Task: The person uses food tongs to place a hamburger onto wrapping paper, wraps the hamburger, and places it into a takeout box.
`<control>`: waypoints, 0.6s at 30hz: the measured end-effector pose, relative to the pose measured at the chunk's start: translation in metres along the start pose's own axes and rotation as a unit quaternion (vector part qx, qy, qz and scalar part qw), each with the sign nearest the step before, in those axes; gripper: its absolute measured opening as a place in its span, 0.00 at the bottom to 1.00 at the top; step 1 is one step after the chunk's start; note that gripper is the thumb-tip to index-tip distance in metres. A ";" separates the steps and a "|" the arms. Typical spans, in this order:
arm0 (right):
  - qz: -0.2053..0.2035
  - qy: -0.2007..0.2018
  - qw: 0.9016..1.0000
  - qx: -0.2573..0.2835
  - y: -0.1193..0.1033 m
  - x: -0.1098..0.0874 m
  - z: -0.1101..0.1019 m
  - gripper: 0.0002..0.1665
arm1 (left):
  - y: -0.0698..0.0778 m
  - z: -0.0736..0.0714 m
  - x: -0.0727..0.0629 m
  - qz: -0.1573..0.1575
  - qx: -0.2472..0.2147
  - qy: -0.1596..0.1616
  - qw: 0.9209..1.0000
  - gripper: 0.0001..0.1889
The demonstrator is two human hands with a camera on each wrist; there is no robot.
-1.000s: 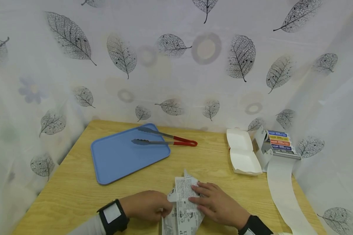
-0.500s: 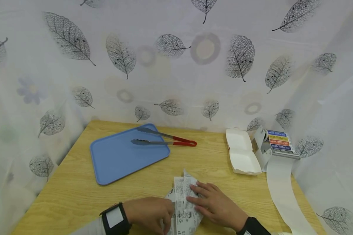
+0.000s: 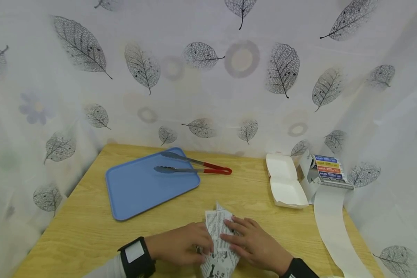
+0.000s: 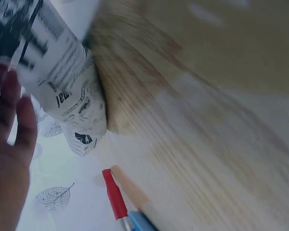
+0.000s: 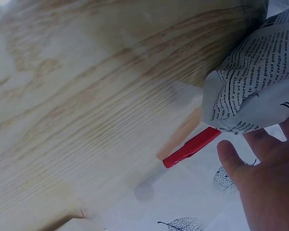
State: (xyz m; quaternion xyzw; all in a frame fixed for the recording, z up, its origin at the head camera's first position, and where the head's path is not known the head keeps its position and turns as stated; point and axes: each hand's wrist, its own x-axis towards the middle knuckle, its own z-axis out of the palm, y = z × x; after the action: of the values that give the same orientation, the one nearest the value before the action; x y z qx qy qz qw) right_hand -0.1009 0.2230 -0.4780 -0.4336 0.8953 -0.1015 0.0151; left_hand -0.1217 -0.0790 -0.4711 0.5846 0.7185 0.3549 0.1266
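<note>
A folded sheet of newspaper-print paper (image 3: 219, 227) lies at the front middle of the table, wrapped into a narrow packet with a pointed far end. My left hand (image 3: 185, 243) is at its left edge, fingers bent over the top flap in the head view. In the left wrist view, fairly straight fingers (image 4: 26, 118) touch the paper; the thumb's contact is hidden. My right hand (image 3: 253, 243) rests spread fingers on the packet's right side. The right wrist view shows this hand (image 5: 274, 178) beside the bulging paper (image 5: 260, 77). Whatever the packet encloses is hidden.
Red-handled tongs (image 3: 217, 169) lie partly on a blue tray (image 3: 135, 193) at the back left. An open white food box (image 3: 288, 185) stands at the back right, beside a label dispenser (image 3: 328, 170) with a long white strip (image 3: 333, 227) trailing forward. A leaf-print curtain (image 3: 208, 92) hangs behind.
My left hand has moved down along the paper's left edge, then right and over it. The left flap now lies folded across the packet. My right hand has stayed in place.
</note>
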 end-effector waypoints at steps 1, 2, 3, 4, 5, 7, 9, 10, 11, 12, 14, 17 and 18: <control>0.000 0.002 1.000 0.000 0.000 0.000 0.000 0.23 | 0.000 -0.001 0.000 -0.002 -0.018 0.013 1.000 0.06; -0.001 0.003 1.000 0.002 0.000 0.000 0.001 0.23 | 0.000 -0.002 0.000 -0.004 -0.035 0.024 0.999 0.06; 0.001 0.003 1.000 0.005 0.001 0.000 0.001 0.23 | 0.000 -0.002 -0.001 -0.009 -0.055 0.030 0.998 0.07; 0.003 0.003 1.000 0.008 0.001 0.000 0.001 0.23 | 0.000 -0.003 0.000 -0.014 -0.073 0.032 0.997 0.06; 0.005 0.002 1.000 0.011 0.001 0.000 0.001 0.24 | 0.000 -0.003 0.000 -0.018 -0.087 0.033 0.995 0.06; 0.007 -0.002 1.000 0.015 0.001 0.000 0.001 0.24 | 0.000 -0.003 0.001 -0.038 -0.116 0.029 0.992 0.06; 0.010 -0.009 1.000 0.016 0.001 0.001 0.001 0.25 | 0.000 -0.002 0.002 -0.057 -0.132 0.024 0.989 0.05; 0.010 -0.012 1.000 0.017 0.000 0.001 0.001 0.26 | 0.001 -0.002 0.002 -0.065 -0.136 0.026 0.988 0.05; 0.012 -0.016 1.000 0.020 -0.001 0.001 0.001 0.27 | 0.001 -0.001 0.003 -0.074 -0.136 0.028 0.987 0.06; 0.015 -0.020 0.999 0.023 -0.002 0.001 0.001 0.28 | 0.002 0.000 0.003 -0.082 -0.137 0.033 0.987 0.07; 0.021 -0.029 0.999 0.034 -0.004 0.001 0.001 0.31 | 0.002 0.001 0.005 -0.086 -0.133 0.053 0.986 0.11; 0.025 -0.036 0.998 0.046 -0.006 0.000 0.002 0.34 | 0.001 0.003 0.008 -0.085 -0.130 0.101 0.983 0.13; 0.023 -0.033 0.998 0.042 -0.006 0.000 0.003 0.32 | 0.000 0.003 0.008 -0.081 -0.130 0.121 0.981 0.13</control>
State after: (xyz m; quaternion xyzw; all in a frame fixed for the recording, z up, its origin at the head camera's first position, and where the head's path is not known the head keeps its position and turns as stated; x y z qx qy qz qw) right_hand -0.0954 0.2188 -0.4798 -0.4150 0.8989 -0.1243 0.0656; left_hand -0.1224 -0.0705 -0.4713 0.4563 0.7212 0.5016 0.1419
